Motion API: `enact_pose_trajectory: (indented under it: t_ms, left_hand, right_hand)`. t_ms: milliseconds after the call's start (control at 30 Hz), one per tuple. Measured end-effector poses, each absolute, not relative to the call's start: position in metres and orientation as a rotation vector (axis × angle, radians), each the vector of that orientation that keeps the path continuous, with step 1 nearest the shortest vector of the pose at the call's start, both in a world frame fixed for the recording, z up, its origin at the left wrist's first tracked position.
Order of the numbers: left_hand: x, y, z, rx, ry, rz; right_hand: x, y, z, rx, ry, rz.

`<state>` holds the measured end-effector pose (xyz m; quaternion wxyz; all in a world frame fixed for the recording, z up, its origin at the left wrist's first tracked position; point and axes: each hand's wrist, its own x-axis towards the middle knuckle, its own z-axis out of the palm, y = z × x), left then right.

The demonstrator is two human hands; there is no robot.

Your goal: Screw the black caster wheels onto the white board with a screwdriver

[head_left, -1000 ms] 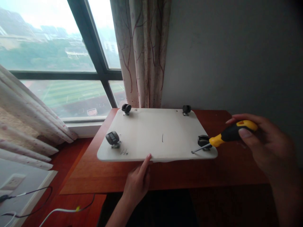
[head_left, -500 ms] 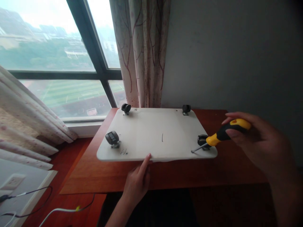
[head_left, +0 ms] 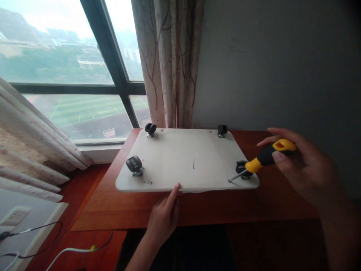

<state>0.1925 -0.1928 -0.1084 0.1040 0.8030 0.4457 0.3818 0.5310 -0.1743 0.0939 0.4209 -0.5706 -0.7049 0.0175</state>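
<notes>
My right hand (head_left: 301, 165) grips the screwdriver (head_left: 262, 161), handle just lifted slightly, tip unmoved beside the near-right caster (head_left: 241, 165) on the white board (head_left: 186, 158) (so the work stays at this corner); my left hand (head_left: 165, 214), holding nothing, steadies the board's front edge on the worktop (head_left: 254, 205)

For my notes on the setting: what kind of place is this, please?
Probably a room in a home or dormitory, high up: a wooden desk stands beside a large window with a patterned curtain, and a sports field lies far below outside.
</notes>
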Motion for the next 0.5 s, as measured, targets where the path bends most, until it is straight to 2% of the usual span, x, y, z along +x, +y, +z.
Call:
enact_pose_trajectory:
  t_ms: [133, 333, 400, 500]
  left_hand:
    - [0.193, -0.193, -0.107, 2.376, 1.331, 1.111]
    - [0.192, -0.193, -0.105, 2.391, 1.333, 1.103]
    - [0.193, -0.193, -0.105, 2.389, 1.341, 1.098]
    - [0.193, -0.193, -0.106, 2.379, 1.337, 1.102]
  right_hand:
    - [0.532, -0.173, 0.097, -1.441, -1.838, -0.024]
    - [0.527, -0.175, 0.104, -1.481, -1.863, -0.412]
    - [0.526, -0.176, 0.106, -1.526, -1.837, -0.33]
    - [0.528, -0.178, 0.109, -1.515, -1.837, 0.027]
